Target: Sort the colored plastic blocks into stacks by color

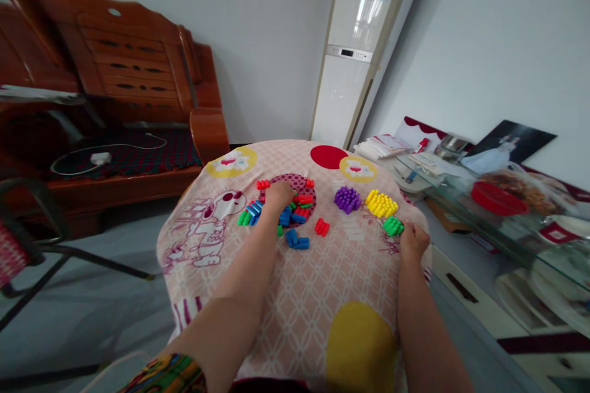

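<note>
Soft, cool, moderate light fills the room I'm viewing. Bright, window-shaped glare sits on the glossy white unit [338,98]; duller shine marks the bench [142,95]. At left, the floor [110,282] falls into dim shadow. My wide lens tilts the right wall [498,37] and stretches the edges. The small purple blocks [347,199] look slightly soft.

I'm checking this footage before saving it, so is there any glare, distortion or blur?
Head view: bright, window-like glare on the tall white unit; the same view shows it leaning, likely from wide-angle distortion; there too, fine detail on the purple pieces looks soft.
</note>
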Demonstrator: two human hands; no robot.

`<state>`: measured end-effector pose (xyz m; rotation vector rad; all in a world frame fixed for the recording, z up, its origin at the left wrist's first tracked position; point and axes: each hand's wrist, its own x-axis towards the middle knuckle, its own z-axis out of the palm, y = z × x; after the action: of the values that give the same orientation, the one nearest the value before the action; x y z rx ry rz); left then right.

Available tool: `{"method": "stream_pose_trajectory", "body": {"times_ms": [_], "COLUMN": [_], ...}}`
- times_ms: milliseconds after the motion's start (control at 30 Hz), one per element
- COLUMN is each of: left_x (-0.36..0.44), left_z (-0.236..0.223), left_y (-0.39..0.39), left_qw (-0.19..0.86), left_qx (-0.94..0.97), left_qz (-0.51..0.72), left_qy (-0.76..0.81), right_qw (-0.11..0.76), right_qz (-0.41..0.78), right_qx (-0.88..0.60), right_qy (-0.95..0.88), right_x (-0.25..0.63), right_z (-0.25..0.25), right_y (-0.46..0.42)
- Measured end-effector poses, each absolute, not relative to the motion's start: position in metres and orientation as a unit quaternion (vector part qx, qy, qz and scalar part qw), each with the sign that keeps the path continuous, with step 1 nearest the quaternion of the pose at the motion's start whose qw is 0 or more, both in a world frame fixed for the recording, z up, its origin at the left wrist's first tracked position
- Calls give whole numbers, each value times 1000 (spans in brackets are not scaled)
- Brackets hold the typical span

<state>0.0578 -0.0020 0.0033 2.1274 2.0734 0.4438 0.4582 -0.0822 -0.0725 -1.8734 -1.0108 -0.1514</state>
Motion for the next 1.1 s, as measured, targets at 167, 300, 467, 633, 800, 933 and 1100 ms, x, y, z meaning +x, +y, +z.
{"method": "stream_pose_trajectory", "body": {"times_ms": [167,300,467,633,800,933,1100], "left_x": [60,75,154,245,285,294,300], "left_z": [5,20,23,3,-15,-24,-32], "left_y": [-5,-9,-27,-48,-57,-60,-59], "left_qw": [82,110,268,282,294,284,285], "left_qx": [677,681,748,806,795,789,786], "left_qz": [240,338,411,293,256,273,292], "left_qy": [692,640,447,430,464,472,463], "right_qw": [494,502,517,528,527,526,514], "right_qz": [-56,-47,-29,-11,-23,-28,-28], "right_qx": [-758,-757,-756,-749,-737,-739,-752], "right_qy": [-423,-415,-401,-400,-422,-421,-412], "right_x": [453,453,451,450,451,450,448], "right_z": [-69,-67,-66,-68,-69,-68,-65], "right_y": [-84,-83,-83,-85,-85,-85,-85]}}
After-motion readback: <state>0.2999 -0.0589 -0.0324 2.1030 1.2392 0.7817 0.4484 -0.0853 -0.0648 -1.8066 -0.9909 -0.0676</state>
